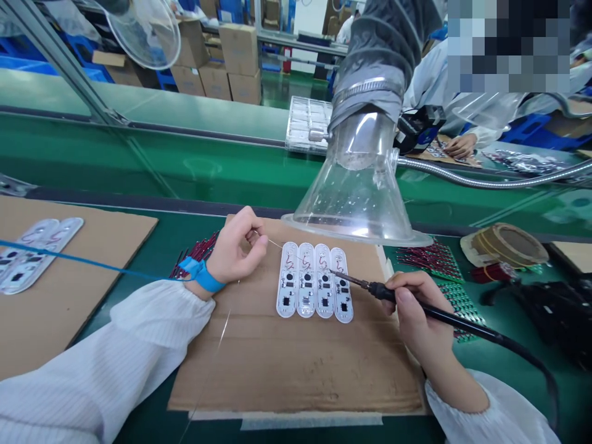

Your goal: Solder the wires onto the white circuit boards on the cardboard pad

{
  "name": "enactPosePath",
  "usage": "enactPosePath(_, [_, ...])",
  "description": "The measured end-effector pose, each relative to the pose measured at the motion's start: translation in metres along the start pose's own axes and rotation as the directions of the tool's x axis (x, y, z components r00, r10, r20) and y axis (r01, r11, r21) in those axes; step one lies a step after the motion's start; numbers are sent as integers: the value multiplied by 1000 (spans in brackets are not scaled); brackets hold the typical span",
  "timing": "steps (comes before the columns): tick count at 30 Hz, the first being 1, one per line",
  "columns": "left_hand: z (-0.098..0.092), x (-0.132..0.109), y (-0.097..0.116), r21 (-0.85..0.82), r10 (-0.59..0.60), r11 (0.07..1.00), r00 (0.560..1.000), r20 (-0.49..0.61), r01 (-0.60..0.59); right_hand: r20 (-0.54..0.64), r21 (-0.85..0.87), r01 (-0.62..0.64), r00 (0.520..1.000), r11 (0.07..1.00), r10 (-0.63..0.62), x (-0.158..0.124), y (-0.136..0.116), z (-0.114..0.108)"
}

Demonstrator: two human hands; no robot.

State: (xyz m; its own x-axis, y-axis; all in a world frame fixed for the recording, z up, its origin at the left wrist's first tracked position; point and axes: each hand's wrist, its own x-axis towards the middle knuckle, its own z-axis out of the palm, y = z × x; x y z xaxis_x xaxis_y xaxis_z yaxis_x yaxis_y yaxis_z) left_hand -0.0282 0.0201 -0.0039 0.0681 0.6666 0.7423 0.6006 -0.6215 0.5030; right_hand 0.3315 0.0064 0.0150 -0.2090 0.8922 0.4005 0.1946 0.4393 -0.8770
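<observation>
Several white oblong circuit boards (pixel 306 302) lie side by side on a cardboard sheet (pixel 296 370), each with short red wires near its far end. My right hand (pixel 419 308) is wrapped round a soldering iron (pixel 383 292), whose tip is over the boards on the right. Its black cable runs down to the lower right. My left hand (pixel 238 243), with a blue wrist strap (pixel 206 275), pinches a thin solder wire (pixel 274 243) that reaches toward the leftmost board. Red wires (pixel 197 254) lie partly hidden behind this hand.
A clear fume hood (pixel 361 203) hangs above the boards. More boards (pixel 46 259) lie on cardboard at left. At right are green circuit boards (pixel 457 302), red wires (pixel 419 256) and a tape roll (pixel 504 246). A co-worker's hand (pixel 460 146) is across the green conveyor (pixel 208 160).
</observation>
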Motion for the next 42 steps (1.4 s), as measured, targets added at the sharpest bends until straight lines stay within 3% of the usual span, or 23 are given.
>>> enactPosePath(4, [1,1,1,-63,26,998,999,22,-24,47,-22,-116,992,993,117,16,-24,18])
enactPosePath(9, [1,0,1,-43,0,999,999,49,2,-53,-71,27,998,997,-31,17,3,31])
enactPosePath(14, [1,0,3,-11,20,1000,996,83,-19,-7,-122,39,999,992,-40,3,31,25])
enactPosePath(23, [-1,3,7,-56,76,996,984,161,-68,86,-161,80,994,984,-66,4,27,23])
enactPosePath(34, [0,2,7,-33,98,995,979,177,-94,176,-199,170,975,965,-136,6,24,23])
enactPosePath(39, [1,2,6,-37,97,995,977,191,-92,172,-202,216,968,955,-182,6,25,22])
enactPosePath(42, [1,2,6,-35,88,996,983,163,-84,102,-151,167,983,974,-152,5,27,23])
